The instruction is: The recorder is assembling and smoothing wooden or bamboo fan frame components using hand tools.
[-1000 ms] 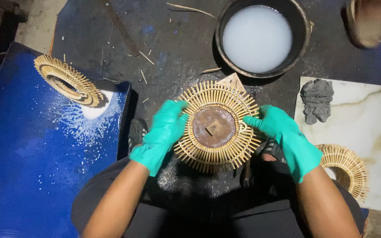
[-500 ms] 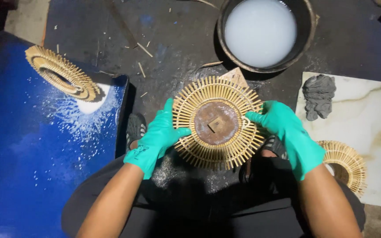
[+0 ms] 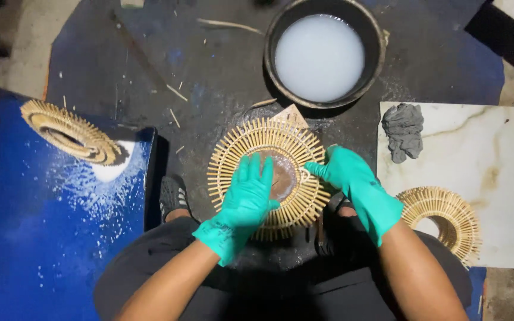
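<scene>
Stick ring [image 3: 267, 172] at frame middle, on dark floor. Left hand [image 3: 246, 199] flat on it, grip apart. Right hand [image 3: 355, 181] pinches its right edge. Looks half done: two more rings [image 3: 69, 132] [image 3: 444, 221] wait aside.

Dark floor [image 3: 209, 65] carries a basin of milky liquid [image 3: 319, 56] at one o'clock, marble slab [image 3: 507, 160] at three, blue sheet [image 3: 25, 238] at nine.

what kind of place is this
Probably a small handicraft workshop, worked on the floor: gloved hands press a round slatted bamboo piece, finished ones lie nearby, beside a basin of milky liquid.
</scene>
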